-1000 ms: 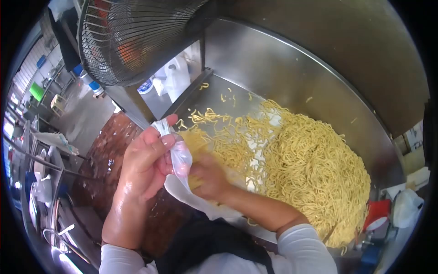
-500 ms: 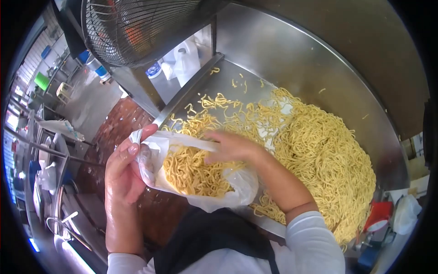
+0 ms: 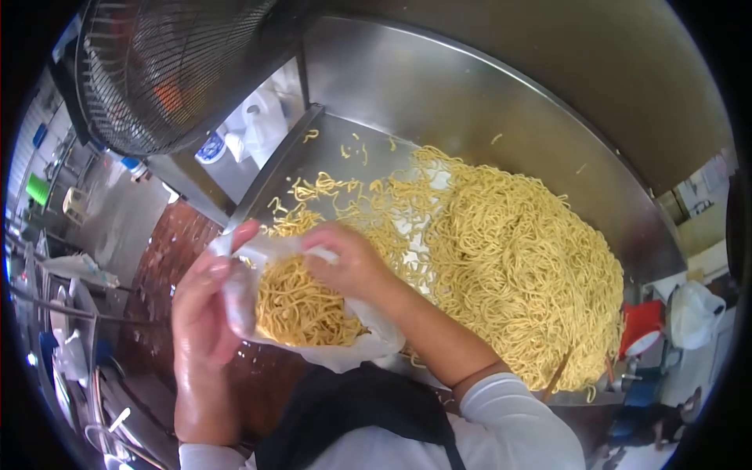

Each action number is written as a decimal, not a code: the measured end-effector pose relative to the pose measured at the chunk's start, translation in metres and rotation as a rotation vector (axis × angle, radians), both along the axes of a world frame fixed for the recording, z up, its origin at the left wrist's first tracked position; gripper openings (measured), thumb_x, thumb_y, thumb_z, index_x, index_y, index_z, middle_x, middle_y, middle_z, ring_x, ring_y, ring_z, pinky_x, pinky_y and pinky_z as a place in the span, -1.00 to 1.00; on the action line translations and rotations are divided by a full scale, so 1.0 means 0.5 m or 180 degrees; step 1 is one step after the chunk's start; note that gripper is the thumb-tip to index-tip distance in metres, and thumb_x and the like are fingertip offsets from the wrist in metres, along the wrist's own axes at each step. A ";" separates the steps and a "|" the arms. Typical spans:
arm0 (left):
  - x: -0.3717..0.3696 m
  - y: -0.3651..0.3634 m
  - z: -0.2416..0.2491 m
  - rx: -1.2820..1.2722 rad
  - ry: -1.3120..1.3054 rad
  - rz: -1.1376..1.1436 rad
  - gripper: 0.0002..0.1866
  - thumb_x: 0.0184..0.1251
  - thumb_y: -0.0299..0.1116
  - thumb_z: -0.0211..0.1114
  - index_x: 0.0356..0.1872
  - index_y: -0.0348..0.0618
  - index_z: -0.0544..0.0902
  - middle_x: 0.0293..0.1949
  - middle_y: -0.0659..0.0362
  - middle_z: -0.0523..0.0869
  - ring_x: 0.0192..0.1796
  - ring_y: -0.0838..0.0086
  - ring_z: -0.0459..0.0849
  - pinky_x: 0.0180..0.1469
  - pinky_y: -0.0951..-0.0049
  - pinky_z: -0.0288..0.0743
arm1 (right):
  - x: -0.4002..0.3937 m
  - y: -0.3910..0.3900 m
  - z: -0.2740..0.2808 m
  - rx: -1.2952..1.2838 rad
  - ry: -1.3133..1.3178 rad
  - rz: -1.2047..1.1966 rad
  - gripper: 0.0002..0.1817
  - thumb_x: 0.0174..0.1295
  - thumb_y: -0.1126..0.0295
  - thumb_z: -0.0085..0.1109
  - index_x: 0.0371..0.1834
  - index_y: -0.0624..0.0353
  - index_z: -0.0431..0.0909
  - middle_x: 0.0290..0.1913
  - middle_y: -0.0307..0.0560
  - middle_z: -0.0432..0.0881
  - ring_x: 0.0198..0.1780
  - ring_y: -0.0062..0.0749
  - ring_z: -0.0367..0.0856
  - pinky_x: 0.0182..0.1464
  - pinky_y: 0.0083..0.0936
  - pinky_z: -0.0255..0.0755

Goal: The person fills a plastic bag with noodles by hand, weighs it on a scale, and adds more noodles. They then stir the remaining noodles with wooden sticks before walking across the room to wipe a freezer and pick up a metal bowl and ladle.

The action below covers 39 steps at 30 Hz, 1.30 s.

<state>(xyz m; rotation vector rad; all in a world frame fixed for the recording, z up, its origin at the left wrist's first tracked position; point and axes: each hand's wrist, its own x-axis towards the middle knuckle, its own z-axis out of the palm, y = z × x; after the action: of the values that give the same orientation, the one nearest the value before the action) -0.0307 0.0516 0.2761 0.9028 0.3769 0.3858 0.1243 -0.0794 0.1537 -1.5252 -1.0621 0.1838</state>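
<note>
A thin white plastic bag (image 3: pixel 368 348) sits in front of my apron, its mouth turned up and spread wide. Yellow noodles (image 3: pixel 301 305) fill it. My left hand (image 3: pixel 205 301) grips the bag's left side, thumb and fingers closed on the bunched plastic. At the far rim, my right hand (image 3: pixel 345 258) has its fingers curled around the plastic edge, just over the noodles inside. Beyond the bag, a large pile of loose yellow noodles (image 3: pixel 525 274) lies in a wide steel tray (image 3: pixel 376 70), with stray strands scattered toward its left side.
A caged fan (image 3: pixel 172 70) stands at the upper left, close to the tray's corner. Behind it are white plastic jugs (image 3: pixel 262 121). A red scale (image 3: pixel 642 329) and a white plastic bag of items (image 3: pixel 695 313) lie at the right. Wet brick-red flooring (image 3: pixel 176 243) shows at the left.
My right hand has drawn toward the left and the far rim of the bag, its fingers now curled on the plastic. The view has shifted, so the tray and fan appear further left.
</note>
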 end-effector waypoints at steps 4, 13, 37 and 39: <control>-0.049 0.051 -0.038 -0.0318 -0.0256 -0.0187 -0.41 0.38 -0.27 0.19 0.32 -0.48 0.40 -0.51 0.27 0.58 -0.48 0.61 0.55 -0.34 0.65 0.42 | 0.080 -0.097 -0.328 -0.0244 0.1422 -0.2048 -0.44 0.28 0.16 0.31 0.23 0.27 0.44 0.17 0.20 0.47 0.15 -0.05 0.49 0.22 -0.24 0.39; -0.024 0.032 -0.052 0.0264 0.0348 0.0374 -0.35 0.24 -0.15 0.31 0.29 -0.38 0.47 -0.20 -0.03 0.70 -0.23 0.34 0.68 -0.13 0.39 0.56 | 0.420 -0.073 -0.326 -0.1419 0.0156 -0.3464 -0.31 0.38 -0.02 0.08 0.37 0.34 0.35 0.45 0.39 0.26 0.51 0.19 0.14 0.53 -0.12 -0.04; -0.003 0.063 -0.077 0.0261 0.0317 0.0203 -0.35 0.25 -0.21 0.33 0.29 -0.42 0.44 -0.47 0.20 0.63 -0.46 0.53 0.59 -0.40 0.56 0.43 | 0.353 -0.271 -0.218 -0.3854 -0.0037 -0.0288 -0.71 0.15 0.24 0.22 -0.17 0.20 0.64 -0.09 0.14 0.70 -0.02 0.02 0.68 0.03 -0.16 0.53; -0.011 0.064 -0.071 0.0272 0.0256 0.0116 -0.36 0.27 -0.21 0.32 0.28 -0.41 0.45 -0.50 0.22 0.62 -0.49 0.53 0.57 -0.44 0.57 0.40 | 0.371 -0.332 -0.147 -0.3100 0.1187 -0.1118 -0.78 0.16 0.30 0.19 -0.22 0.20 0.65 -0.22 0.09 0.71 -0.13 -0.08 0.68 -0.06 -0.21 0.52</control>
<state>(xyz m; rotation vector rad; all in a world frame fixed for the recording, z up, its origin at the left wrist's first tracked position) -0.0362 0.0834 0.2408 0.9981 0.4538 0.4022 0.3099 -0.2456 0.0801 -2.3843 -0.3673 0.7870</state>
